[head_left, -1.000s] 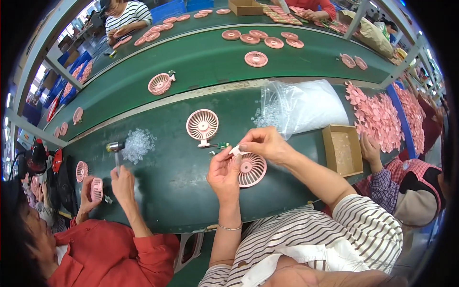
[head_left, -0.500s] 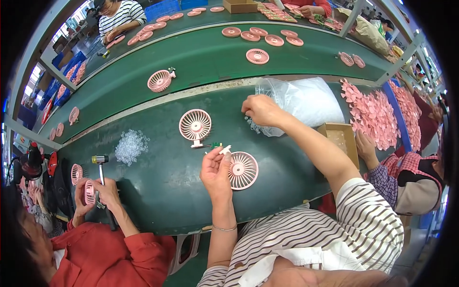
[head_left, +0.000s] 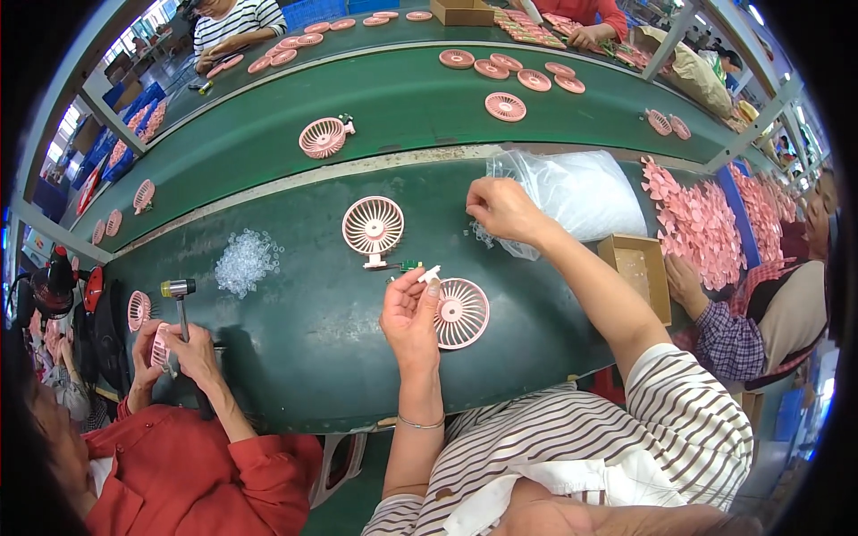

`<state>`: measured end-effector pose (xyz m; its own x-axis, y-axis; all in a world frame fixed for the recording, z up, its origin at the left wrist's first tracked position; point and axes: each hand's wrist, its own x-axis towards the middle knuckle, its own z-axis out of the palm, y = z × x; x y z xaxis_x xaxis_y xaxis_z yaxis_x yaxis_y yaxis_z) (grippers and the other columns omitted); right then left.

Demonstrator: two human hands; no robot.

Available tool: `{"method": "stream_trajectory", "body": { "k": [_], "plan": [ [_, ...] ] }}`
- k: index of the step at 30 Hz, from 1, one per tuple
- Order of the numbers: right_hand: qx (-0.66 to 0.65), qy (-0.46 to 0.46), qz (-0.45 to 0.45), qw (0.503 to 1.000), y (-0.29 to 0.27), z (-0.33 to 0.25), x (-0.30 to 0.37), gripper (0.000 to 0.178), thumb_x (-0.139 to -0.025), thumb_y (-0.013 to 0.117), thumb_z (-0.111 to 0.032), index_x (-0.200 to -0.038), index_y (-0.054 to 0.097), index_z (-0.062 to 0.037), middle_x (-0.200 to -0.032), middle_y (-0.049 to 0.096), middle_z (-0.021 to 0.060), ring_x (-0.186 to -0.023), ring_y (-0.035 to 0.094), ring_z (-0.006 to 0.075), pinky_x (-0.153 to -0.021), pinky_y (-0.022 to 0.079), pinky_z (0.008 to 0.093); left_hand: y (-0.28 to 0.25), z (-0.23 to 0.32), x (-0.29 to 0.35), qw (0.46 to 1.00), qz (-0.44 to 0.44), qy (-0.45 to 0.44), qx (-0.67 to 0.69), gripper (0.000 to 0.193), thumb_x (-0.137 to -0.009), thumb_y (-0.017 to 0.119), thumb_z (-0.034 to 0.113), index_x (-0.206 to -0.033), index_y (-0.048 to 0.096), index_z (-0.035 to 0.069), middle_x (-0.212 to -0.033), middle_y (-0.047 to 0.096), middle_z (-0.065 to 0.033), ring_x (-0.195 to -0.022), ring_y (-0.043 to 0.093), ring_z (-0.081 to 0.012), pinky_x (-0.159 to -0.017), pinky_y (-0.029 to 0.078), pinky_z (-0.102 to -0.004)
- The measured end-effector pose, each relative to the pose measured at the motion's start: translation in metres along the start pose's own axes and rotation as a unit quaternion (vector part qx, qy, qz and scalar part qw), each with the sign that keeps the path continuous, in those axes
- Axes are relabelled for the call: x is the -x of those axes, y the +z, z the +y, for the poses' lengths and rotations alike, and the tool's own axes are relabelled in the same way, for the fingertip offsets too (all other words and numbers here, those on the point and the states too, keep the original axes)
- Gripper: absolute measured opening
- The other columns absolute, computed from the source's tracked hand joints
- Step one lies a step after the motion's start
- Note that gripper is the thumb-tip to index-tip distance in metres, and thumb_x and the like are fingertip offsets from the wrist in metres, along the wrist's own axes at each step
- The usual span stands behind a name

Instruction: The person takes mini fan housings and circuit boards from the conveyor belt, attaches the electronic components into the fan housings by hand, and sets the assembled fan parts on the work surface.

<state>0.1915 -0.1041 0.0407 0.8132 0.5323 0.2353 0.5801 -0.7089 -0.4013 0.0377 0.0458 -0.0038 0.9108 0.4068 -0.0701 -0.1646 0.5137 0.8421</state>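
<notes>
Off went the right hand [head_left: 508, 207], away from the small white plastic piece it had been touching a second ago and over to the mouth of the bulging clear plastic bag [head_left: 585, 192]. Its fingers were curled downward with the tips drawn close; whether they pinched anything, I couldn't tell.

The left hand [head_left: 411, 313] did the holding: thumb and fingers pinched that small white plastic piece [head_left: 431, 273], raised above the bench and tilted, one end poking out up and to the right. The rest was buried in the grip, its full shape too small to read.

Just beyond the thumb lay a flat pink round slatted plastic cover [head_left: 465, 313], solid hub in the middle, left rim masked by the hand. Farther up sat a pink slatted fan housing [head_left: 374, 226] with a pale stem, a little green circuit board [head_left: 409, 265] beside it, partly lost behind the fingers. Tiny clear plastic bits [head_left: 481, 236] showed below the right hand, blurred together.
</notes>
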Motion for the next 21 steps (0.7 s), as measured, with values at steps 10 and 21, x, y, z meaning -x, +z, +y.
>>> {"method": "stream_trajectory", "body": {
  "k": [10, 21],
  "plan": [
    [-0.676, 0.224, -0.101, 0.695, 0.015, -0.030, 0.060, 0.020, -0.079, 0.065, -0.005, -0.098, 0.063, 0.0026, -0.084, 0.064, 0.0085, -0.071, 0.059, 0.0119, -0.066, 0.048, 0.0225, 0.006, -0.001, 0.006, 0.986, -0.032, 0.107, -0.120, 0.027, -0.079, 0.064, 0.000, -0.104, 0.055, -0.003, -0.089, 0.059, -0.0079, -0.078, 0.057, -0.0102, -0.070, 0.047, -0.0221],
    [-0.715, 0.248, -0.045, 0.652, 0.032, -0.047, 0.065, 0.020, -0.080, 0.067, -0.010, -0.096, 0.063, 0.0018, -0.088, 0.065, 0.0085, -0.079, 0.061, 0.0140, -0.074, 0.050, 0.0255, 0.006, -0.003, 0.007, 0.980, -0.033, 0.124, -0.152, 0.027, -0.078, 0.065, 0.000, -0.103, 0.056, -0.003, -0.090, 0.059, -0.0067, -0.079, 0.057, -0.0106, -0.072, 0.047, -0.0222]
  ]
}}
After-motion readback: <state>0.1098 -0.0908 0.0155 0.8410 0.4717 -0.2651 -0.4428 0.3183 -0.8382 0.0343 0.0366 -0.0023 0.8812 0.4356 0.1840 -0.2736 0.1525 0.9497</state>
